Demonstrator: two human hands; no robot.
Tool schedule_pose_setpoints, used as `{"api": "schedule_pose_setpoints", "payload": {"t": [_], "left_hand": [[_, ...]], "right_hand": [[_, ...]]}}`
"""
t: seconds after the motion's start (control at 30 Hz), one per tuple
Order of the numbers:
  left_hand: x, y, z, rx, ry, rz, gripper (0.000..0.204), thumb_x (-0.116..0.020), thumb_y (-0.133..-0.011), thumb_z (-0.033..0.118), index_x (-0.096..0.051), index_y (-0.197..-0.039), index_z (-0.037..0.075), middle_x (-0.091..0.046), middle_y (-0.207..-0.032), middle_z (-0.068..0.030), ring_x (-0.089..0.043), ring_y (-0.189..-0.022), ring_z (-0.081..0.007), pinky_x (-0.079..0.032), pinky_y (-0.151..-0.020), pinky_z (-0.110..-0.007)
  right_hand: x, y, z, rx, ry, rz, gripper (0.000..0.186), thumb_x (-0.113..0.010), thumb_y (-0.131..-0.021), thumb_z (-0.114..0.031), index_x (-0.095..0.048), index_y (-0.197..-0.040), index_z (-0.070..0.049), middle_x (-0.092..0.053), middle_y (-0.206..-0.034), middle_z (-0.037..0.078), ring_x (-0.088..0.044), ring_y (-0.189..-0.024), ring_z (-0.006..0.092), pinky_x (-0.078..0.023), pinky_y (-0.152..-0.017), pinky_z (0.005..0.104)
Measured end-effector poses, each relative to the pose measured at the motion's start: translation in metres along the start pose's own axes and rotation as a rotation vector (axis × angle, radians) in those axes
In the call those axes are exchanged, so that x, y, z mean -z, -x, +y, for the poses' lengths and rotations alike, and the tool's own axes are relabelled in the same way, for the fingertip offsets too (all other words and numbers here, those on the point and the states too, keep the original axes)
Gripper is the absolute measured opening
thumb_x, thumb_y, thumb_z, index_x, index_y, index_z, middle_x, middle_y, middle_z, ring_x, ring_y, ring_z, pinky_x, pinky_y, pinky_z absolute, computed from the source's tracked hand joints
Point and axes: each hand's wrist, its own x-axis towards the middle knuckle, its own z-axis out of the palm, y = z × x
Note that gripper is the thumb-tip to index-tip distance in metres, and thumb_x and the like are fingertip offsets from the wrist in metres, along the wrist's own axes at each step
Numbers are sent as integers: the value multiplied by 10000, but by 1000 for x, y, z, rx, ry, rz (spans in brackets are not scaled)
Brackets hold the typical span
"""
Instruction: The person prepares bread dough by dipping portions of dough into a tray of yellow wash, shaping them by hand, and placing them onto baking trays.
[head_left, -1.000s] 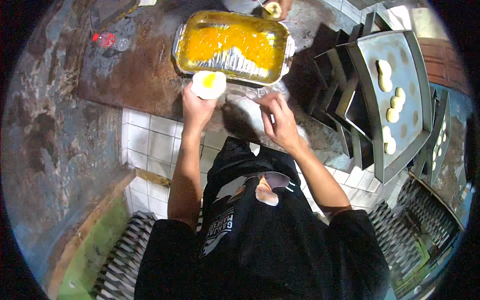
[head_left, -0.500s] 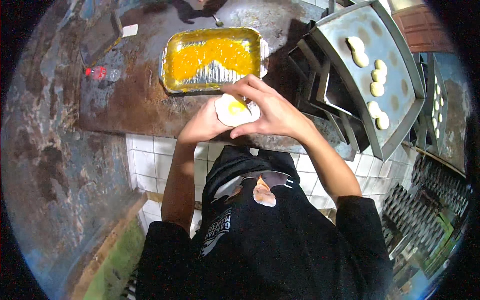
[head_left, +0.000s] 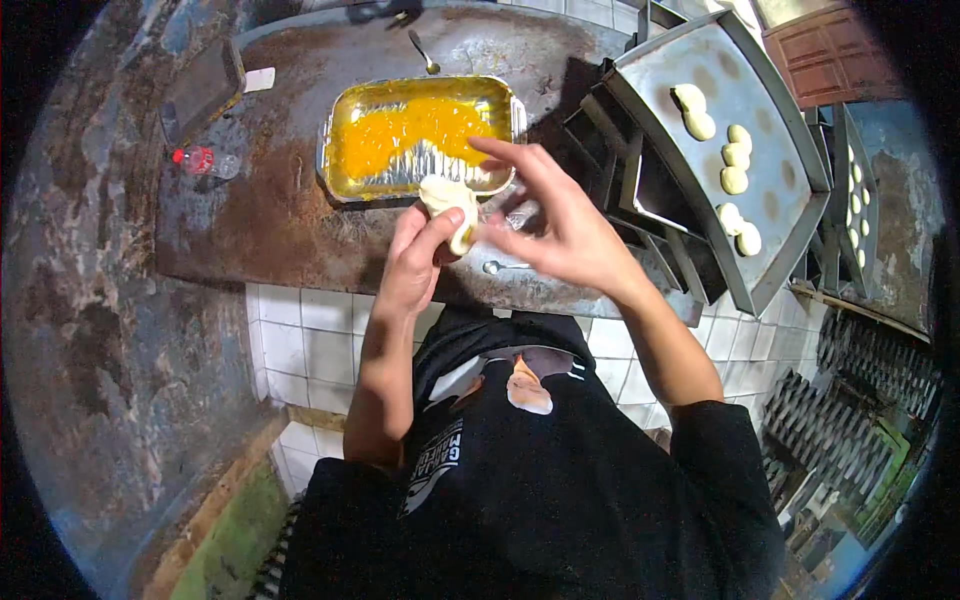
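My left hand (head_left: 410,258) is closed around a piece of pale dough (head_left: 448,196), its thumb pressed on the front. The dough is folded over, and a trace of yellow shows at its lower edge. Just to the right, my right hand (head_left: 572,232) has its fingers and thumb apart; it is slightly blurred, and the thumb side comes close to the dough. Beyond both hands lies a rectangular foil-like pan (head_left: 326,150) with a yellow filling (head_left: 400,125) spread in it; bare metal shows toward its near side. A small spoon (head_left: 491,267) rests below my right hand.
On the right, a metal baking tray (head_left: 660,82) with several dough balls (head_left: 736,156) sits atop stacked trays. Another tray (head_left: 845,135) of dough stands farther right. A red-capped bottle (head_left: 205,161) lies at the left. Another spoon (head_left: 425,52) lies behind the pan.
The flat dough round with its yellow centre is now folded up in my left hand. My right hand has come off it and opened to the right, uncovering the near spoon.
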Motion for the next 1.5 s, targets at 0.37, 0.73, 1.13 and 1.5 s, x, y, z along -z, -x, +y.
{"api": "schedule_pose_setpoints", "payload": {"t": [0.37,0.73,1.13,1.5], "left_hand": [[-7,9,23,97,233,-174,456,-518,-1007,332,-483,-1391,90,-598,-945,7,-522,-733,-39,-329,-568,-189],[-25,10,19,-85,81,58,316,-629,-978,190,-620,-1251,31,-665,-991,-8,-617,-826,-86,-501,-709,-252],[-67,11,52,-49,-30,-24,419,-636,-1032,289,-484,-1364,86,-679,-773,-74,-508,-565,-56,-345,-497,-189],[-202,-15,42,-609,-24,-251,486,-748,-815,-6,-513,-1239,24,-671,-1005,-90,-688,-1021,-189,-538,-956,-351]], "right_hand": [[9,-16,-13,25,5,-77,276,-825,-862,-182,-759,-1093,-46,-697,-983,140,-735,-871,288,-584,-775,403],[5,-4,-34,228,401,20,883,-871,-787,-465,-508,-1518,-127,-558,-1353,217,-645,-1135,426,-561,-961,490],[18,18,-3,-250,-535,182,228,-748,-977,-152,-750,-1149,-2,-742,-1018,77,-731,-901,155,-598,-761,289],[14,66,-22,116,-919,709,400,-762,-951,-55,-631,-1319,33,-683,-1257,67,-664,-1063,126,-517,-990,302]]}}
